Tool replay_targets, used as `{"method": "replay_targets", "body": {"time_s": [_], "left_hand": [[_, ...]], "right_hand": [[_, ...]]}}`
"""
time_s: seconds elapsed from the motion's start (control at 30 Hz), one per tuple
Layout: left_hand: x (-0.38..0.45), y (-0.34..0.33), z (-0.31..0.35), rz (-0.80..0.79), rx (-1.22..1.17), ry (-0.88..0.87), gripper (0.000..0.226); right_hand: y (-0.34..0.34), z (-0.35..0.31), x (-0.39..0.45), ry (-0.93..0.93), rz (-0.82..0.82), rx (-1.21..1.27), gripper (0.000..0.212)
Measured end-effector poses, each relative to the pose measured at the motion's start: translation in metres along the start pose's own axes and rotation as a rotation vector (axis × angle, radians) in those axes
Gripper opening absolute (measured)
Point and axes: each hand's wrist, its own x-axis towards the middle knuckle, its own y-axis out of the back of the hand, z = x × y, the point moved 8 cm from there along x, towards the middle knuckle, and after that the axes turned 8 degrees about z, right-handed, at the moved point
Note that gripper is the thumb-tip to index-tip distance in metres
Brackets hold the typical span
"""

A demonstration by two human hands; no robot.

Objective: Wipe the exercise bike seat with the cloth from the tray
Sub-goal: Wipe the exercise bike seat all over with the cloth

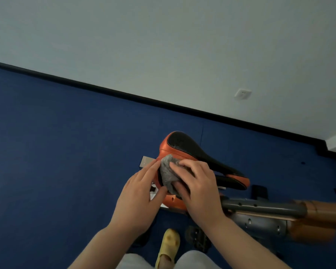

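Note:
The exercise bike seat is black on top with orange sides, its narrow nose pointing right. A fluffy grey cloth lies against the seat's wide near-left end. My right hand presses on the cloth, fingers curled over it and thumb under its lower edge. My left hand rests beside it with fingers straight, fingertips touching the cloth's left edge and the seat's rim. The tray is not in view.
The bike's grey and orange frame tube runs off to the right below the seat. A black pedal and my foot in a yellow slipper are below. Blue carpet meets a white wall with a socket.

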Motion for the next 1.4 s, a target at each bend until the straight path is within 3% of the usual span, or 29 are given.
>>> {"method": "replay_targets", "body": {"time_s": [0.1,0.2,0.33,0.43,0.63,0.83,1.0,1.13,1.3,1.4], "left_hand": [[0.003,-0.001,-0.007,-0.007,-0.092,0.022,0.058],[0.005,0.001,-0.011,-0.032,-0.140,0.004,0.057],[0.011,0.004,-0.016,-0.094,-0.154,-0.042,0.056],[0.013,0.004,-0.017,-0.117,-0.168,-0.063,0.055],[0.017,0.007,-0.018,-0.132,-0.180,-0.081,0.053],[0.019,0.009,-0.018,-0.173,-0.184,-0.112,0.053],[0.021,0.008,-0.019,-0.163,-0.228,-0.109,0.043],[0.021,0.009,-0.018,-0.152,-0.315,-0.099,0.039],[0.022,0.007,-0.016,-0.119,-0.304,-0.141,0.046],[0.021,0.003,-0.010,-0.128,-0.313,-0.150,0.047]], "right_hand": [[0.006,0.017,-0.006,0.054,0.041,-0.020,0.036],[0.016,0.034,-0.018,-0.080,0.119,-0.042,0.038],[-0.008,0.005,-0.030,-0.258,0.120,0.055,0.046],[-0.018,-0.009,-0.031,-0.252,0.112,0.156,0.047],[-0.012,-0.007,-0.027,-0.293,0.361,0.132,0.039],[-0.017,-0.015,-0.024,-0.131,0.280,0.045,0.035],[-0.020,-0.017,-0.028,-0.346,0.406,-0.001,0.035],[-0.026,-0.030,-0.026,-0.158,0.307,-0.036,0.039],[-0.018,-0.008,-0.029,-0.405,0.352,-0.030,0.038],[-0.031,-0.034,-0.023,-0.243,0.257,-0.005,0.040]]}}
